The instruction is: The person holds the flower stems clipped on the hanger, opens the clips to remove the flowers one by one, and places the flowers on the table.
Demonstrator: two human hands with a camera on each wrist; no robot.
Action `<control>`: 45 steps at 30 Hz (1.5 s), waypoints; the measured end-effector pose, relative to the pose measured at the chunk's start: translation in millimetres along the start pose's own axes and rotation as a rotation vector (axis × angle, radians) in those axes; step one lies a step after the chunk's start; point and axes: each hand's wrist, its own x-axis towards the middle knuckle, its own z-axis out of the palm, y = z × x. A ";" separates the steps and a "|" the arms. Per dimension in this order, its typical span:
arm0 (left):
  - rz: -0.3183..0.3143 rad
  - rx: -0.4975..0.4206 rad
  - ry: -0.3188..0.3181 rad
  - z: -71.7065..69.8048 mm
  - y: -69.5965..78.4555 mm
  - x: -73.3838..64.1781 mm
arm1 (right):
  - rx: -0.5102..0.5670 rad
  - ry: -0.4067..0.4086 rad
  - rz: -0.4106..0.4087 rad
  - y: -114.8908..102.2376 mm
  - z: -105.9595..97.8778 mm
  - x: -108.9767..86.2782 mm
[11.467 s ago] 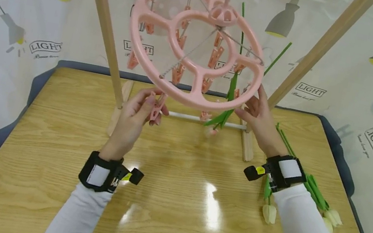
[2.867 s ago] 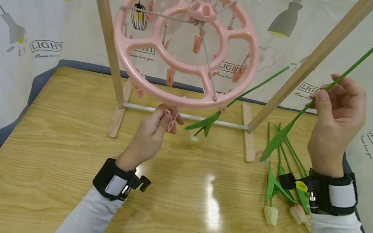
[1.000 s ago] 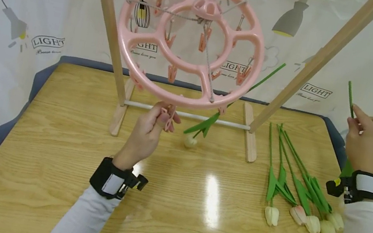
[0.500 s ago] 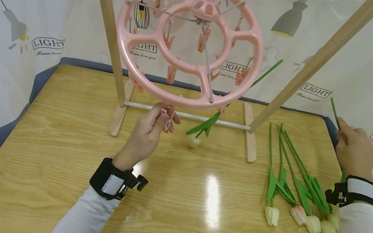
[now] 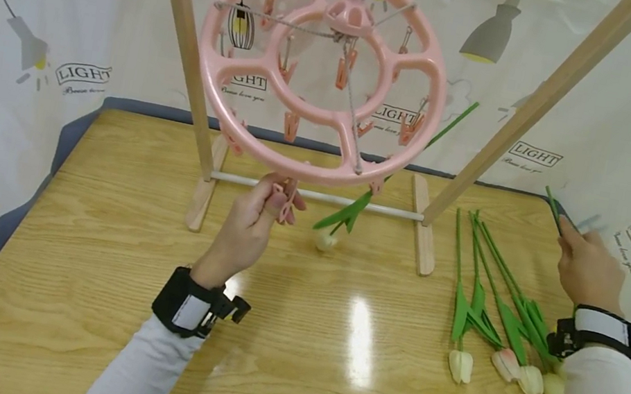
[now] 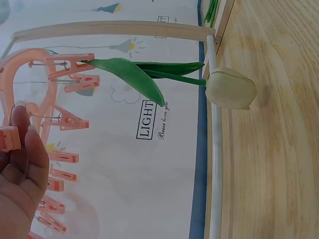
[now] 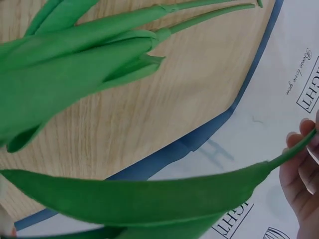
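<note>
My left hand (image 5: 242, 233) pinches a pink clothespin (image 5: 287, 206) that hangs under the front rim of a round pink drying hanger (image 5: 289, 166). In the left wrist view nothing shows in that clothespin (image 6: 9, 139). To the right, another clip holds a white tulip (image 6: 230, 88) upside down, its green stem rising past the rim. My right hand (image 5: 590, 270) grips an artificial tulip by its stem (image 5: 552, 203), low at the table's right side. Long green leaves (image 7: 149, 199) of this tulip fill the lower right wrist view; its bloom is mostly out of sight.
Several white and pale pink tulips (image 5: 504, 364) lie on the wooden table (image 5: 136, 348), left of my right forearm. A wooden frame (image 5: 532, 115) with a white crossbar (image 5: 377, 208) stands around the hanger. More pink clips (image 5: 291, 126) dangle from it. Printed cloth hangs behind.
The hanger has turned since the earliest frame. My right hand left its rim, later held a tulip up beside the right post, and has since lowered it rightward. My left hand stays on a clip.
</note>
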 end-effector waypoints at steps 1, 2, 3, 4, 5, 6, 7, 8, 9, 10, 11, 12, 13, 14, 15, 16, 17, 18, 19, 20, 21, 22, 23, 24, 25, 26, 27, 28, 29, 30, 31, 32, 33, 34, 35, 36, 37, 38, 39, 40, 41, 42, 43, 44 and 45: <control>-0.002 -0.001 -0.002 0.0 0.1 0.0 | 0.001 -0.012 0.008 0.4 1.4 -0.6; -0.004 -0.002 -0.004 0.0 0.4 0.0 | 0.003 -0.027 0.017 0.6 2.6 -0.8; -0.005 -0.002 -0.005 0.0 0.3 0.0 | 0.004 -0.038 0.023 0.7 4.0 -0.6; -0.005 -0.001 -0.005 0.1 0.4 0.0 | 0.008 -0.059 0.031 0.5 5.2 -0.3; -0.006 0.002 -0.007 0.0 0.3 0.1 | 0.013 -0.082 0.040 -0.2 6.0 -0.3; -0.007 0.003 -0.008 0.0 0.2 0.2 | 0.016 -0.102 0.044 -1.1 6.8 -0.1; -0.007 0.004 -0.009 0.0 0.3 0.2 | 0.021 -0.133 0.057 -1.9 7.7 -0.1; -0.007 0.007 -0.010 0.0 0.1 0.2 | 0.029 -0.160 0.064 -3.3 8.2 0.1; -0.006 0.008 -0.010 0.0 -0.1 0.3 | 0.038 -0.186 0.067 -4.6 9.0 -0.1; -0.006 0.008 -0.011 0.1 0.0 0.4 | 0.047 -0.209 0.067 -5.9 10.2 -0.6; -0.007 0.008 -0.011 0.1 0.2 0.5 | 0.056 -0.229 0.065 -7.1 11.7 -1.1; -0.008 0.007 -0.012 0.3 0.6 0.5 | 0.066 -0.259 0.068 -7.6 13.5 -1.6; -0.008 0.006 -0.013 0.5 0.7 0.7 | 0.075 -0.286 0.070 -7.8 15.8 -2.5; -0.008 0.006 -0.013 0.7 0.8 0.7 | 0.087 -0.306 0.069 -8.0 18.3 -3.4; -0.008 0.005 -0.014 0.9 0.9 0.8 | 0.094 -0.325 0.066 -7.8 21.6 -4.3; -0.009 0.006 -0.014 1.0 0.8 0.8 | 0.097 -0.343 0.062 -7.5 25.0 -5.1; -0.010 0.007 -0.014 1.1 0.9 0.7 | 0.101 -0.359 0.058 -7.1 28.5 -5.6; -0.011 0.008 -0.014 1.2 0.8 0.6 | 0.098 -0.368 0.043 -6.6 31.7 -6.1; -0.010 0.009 -0.013 1.1 0.7 0.5 | 0.088 -0.360 0.020 -6.8 35.1 -6.4; -0.009 0.011 -0.012 1.1 0.8 0.3 | 0.080 -0.354 0.001 -7.6 37.9 -6.4; -0.008 0.011 -0.012 1.1 0.5 0.2 | 0.072 -0.352 -0.015 -8.8 40.2 -6.4; -0.006 0.011 -0.012 1.1 0.3 0.1 | 0.067 -0.354 -0.025 -10.4 42.0 -6.4; -0.005 0.011 -0.012 1.2 0.1 0.1 | 0.062 -0.359 -0.030 -12.3 43.5 -6.3; -0.004 0.010 -0.011 1.3 -0.4 -0.1 | 0.062 -0.373 -0.030 -14.1 44.6 -6.2; -0.004 0.010 -0.010 1.4 -0.5 -0.2 | 0.065 -0.396 -0.017 -16.3 45.5 -5.9; -0.004 0.012 -0.010 1.5 -0.5 -0.3 | 0.069 -0.429 -0.002 -18.2 46.0 -5.6; -0.005 0.012 -0.010 1.5 -0.5 -0.5 | 0.075 -0.463 0.014 -19.9 46.1 -5.2; -0.006 0.011 -0.009 1.4 -0.2 -0.7 | 0.077 -0.496 0.026 -21.0 46.5 -4.6; -0.007 0.012 -0.008 1.4 0.1 -0.8 | 0.083 -0.527 0.041 -21.9 46.9 -4.1; -0.008 0.012 -0.007 1.3 0.5 -1.0 | 0.087 -0.556 0.052 -22.2 47.6 -3.7; -0.008 0.013 -0.008 1.3 0.9 -1.0 | 0.086 -0.572 0.058 -22.5 48.4 -3.6; -0.008 0.011 -0.007 1.2 0.9 -1.0 | 0.085 -0.579 0.058 -22.7 49.4 -3.7; -0.007 0.008 -0.007 1.3 0.9 -1.0 | 0.085 -0.582 0.063 -22.3 50.7 -4.0; -0.008 0.006 -0.008 1.3 0.9 -0.9 | 0.082 -0.577 0.064 -22.0 52.3 -4.6; -0.007 0.005 -0.008 1.2 0.7 -0.8 | 0.077 -0.566 0.065 -21.8 54.0 -5.2; -0.008 0.005 -0.008 1.2 0.5 -0.8 | 0.069 -0.551 0.065 -22.1 55.9 -6.0; -0.008 0.006 -0.008 1.2 0.1 -0.7 | 0.060 -0.529 0.063 -22.3 57.4 -6.8; -0.008 0.006 -0.008 1.2 -0.3 -0.6 | 0.049 -0.508 0.061 -22.6 59.0 -7.6; -0.008 0.006 -0.008 1.3 -0.5 -0.5 | 0.040 -0.490 0.062 -23.1 60.1 -8.6; -0.008 0.008 -0.008 1.2 -0.8 -0.4 | 0.032 -0.469 0.058 -24.1 61.2 -9.3; -0.008 0.008 -0.008 1.2 -0.8 -0.3 | 0.024 -0.460 0.060 -25.4 61.7 -10.0; -0.008 0.007 -0.009 1.3 -0.9 -0.2 | 0.021 -0.460 0.067 -27.1 61.6 -10.6; -0.007 0.004 -0.011 1.3 -1.0 0.0 | 0.019 -0.462 0.076 -28.6 61.4 -11.1; -0.006 0.000 -0.013 1.4 -0.9 0.1 | 0.018 -0.471 0.089 -30.9 60.8 -11.4; -0.007 -0.003 -0.014 1.4 -0.6 0.1 | 0.020 -0.487 0.105 -33.2 60.0 -11.6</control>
